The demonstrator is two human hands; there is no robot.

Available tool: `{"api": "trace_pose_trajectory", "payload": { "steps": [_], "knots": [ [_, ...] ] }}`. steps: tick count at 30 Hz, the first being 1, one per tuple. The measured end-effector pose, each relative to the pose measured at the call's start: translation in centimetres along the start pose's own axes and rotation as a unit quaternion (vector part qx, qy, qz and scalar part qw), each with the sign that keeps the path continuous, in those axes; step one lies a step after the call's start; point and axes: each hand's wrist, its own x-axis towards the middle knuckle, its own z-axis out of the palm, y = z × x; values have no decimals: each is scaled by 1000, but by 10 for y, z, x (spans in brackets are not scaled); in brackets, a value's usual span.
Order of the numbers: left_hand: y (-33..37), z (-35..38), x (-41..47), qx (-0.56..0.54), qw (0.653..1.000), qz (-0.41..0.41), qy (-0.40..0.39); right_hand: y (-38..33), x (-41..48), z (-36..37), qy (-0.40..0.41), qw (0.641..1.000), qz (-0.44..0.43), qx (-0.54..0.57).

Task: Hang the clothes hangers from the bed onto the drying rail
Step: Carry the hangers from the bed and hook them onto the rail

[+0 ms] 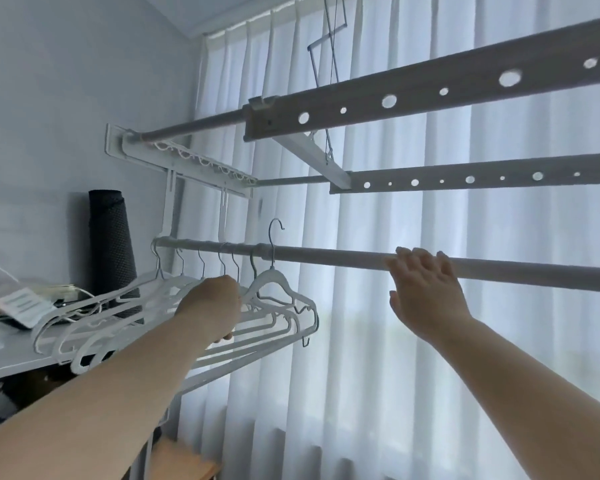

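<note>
Several white clothes hangers (94,317) hang by metal hooks from the left end of the round drying rail (326,255). One more white hanger (278,282) is raised, its hook standing above the rail instead of over it. My left hand (212,306) grips this hanger at its shoulder, fingers curled round it. My right hand (425,292) reaches up with straight fingers, the fingertips resting on the rail to the right of the hangers. The bed is out of view.
Two flat perforated rack bars (430,98) run overhead, with a lower one (465,180) behind. A white sheer curtain (378,341) fills the background. A shelf (11,358) at left carries a dark cone-shaped roll (111,244) and small clutter.
</note>
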Motion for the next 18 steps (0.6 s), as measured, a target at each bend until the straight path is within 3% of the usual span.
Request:
{"api": "trace_pose_trajectory", "payload": {
  "steps": [5,10,18],
  "knots": [
    [13,18,12,15,1000,0,-17,3,5,10,11,1000,-27,-9],
    [14,37,16,21,999,-16,-40,10,7,30,141,988,-54,-40],
    [7,48,13,53,998,-37,-18,14,2,36,169,982,-75,-26]
  ]
}}
